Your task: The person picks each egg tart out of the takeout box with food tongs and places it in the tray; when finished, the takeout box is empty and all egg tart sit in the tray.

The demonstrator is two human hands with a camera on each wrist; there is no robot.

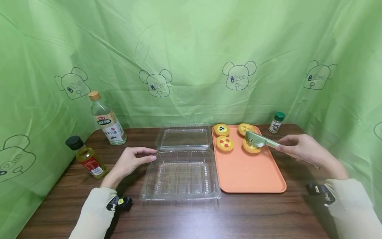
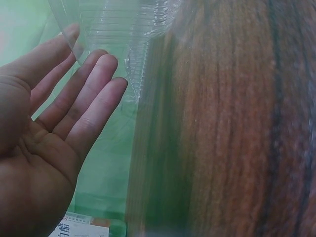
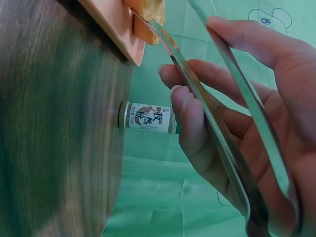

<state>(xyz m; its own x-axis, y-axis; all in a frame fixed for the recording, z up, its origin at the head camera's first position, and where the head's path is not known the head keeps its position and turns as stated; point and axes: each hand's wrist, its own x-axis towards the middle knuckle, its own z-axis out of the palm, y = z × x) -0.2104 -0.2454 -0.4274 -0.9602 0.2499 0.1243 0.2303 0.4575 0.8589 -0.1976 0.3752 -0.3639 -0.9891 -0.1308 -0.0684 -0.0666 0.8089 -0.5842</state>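
My left hand pinches the left edge of a clear plastic clamshell box near its hinge, with thumb and index finger; the other fingers are extended in the left wrist view. The lid lies folded back behind the base. In my right hand are metal tongs, gripped between thumb and fingers. Their tips are at the front right egg tart on the orange tray; whether both tips touch it is unclear. Also on the tray are a red-dotted tart, a blueberry tart and a plain-topped tart.
At the left stand a white vinegar bottle and a dark-capped oil bottle. A small green-capped spice jar stands behind the tray's right side. Green curtain encloses the wooden table at the back and sides.
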